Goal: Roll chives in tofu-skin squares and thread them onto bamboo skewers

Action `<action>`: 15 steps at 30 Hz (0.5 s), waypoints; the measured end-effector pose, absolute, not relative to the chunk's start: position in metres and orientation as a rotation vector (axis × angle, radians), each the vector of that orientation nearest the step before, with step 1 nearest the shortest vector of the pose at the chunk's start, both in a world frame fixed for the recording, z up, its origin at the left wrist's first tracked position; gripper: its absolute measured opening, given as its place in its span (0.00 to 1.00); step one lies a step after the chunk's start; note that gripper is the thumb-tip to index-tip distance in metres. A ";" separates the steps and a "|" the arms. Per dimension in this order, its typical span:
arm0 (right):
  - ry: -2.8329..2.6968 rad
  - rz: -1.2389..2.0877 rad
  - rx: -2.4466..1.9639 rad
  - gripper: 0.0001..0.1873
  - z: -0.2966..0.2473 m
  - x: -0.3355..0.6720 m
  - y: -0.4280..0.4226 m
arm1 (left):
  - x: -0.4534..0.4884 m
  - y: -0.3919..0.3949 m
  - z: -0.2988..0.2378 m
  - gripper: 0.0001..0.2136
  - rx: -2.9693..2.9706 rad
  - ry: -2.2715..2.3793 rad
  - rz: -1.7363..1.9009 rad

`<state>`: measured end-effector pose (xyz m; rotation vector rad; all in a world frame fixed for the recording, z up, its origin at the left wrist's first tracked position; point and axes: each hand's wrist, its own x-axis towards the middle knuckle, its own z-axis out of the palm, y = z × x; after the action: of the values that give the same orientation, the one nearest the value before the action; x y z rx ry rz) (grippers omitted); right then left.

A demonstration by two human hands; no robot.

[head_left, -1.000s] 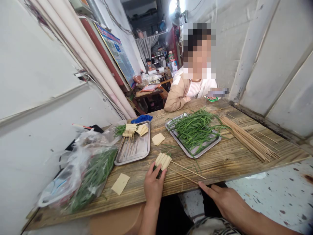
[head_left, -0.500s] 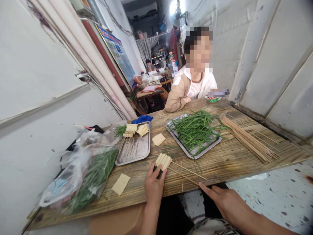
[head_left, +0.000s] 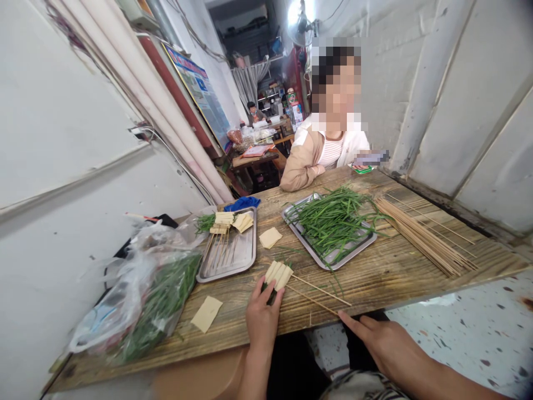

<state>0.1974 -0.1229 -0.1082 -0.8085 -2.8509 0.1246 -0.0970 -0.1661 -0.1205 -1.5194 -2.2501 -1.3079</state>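
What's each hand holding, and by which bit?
The left hand holds the rolls by their near ends. The right hand touches the free end of one stick; whether it grips is unclear.

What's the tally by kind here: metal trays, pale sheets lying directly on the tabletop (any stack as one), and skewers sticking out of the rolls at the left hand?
Metal trays: 2
Pale sheets, any stack as one: 2
Skewers from the rolls: 2
Total: 6

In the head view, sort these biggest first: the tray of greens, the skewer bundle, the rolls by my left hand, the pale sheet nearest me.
1. Tray of greens
2. Skewer bundle
3. Rolls and pale sheet: too alike to rank; your left hand partly covers the rolls.
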 end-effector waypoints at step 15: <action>-2.848 0.186 -0.792 0.40 -0.102 0.197 -0.121 | -0.096 -0.166 -0.118 0.12 -1.531 -2.203 -1.300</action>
<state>0.1974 -0.1214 -0.1018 -0.7924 -2.8476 0.1859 -0.0961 -0.1663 -0.1177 -1.5307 -2.2030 -1.3004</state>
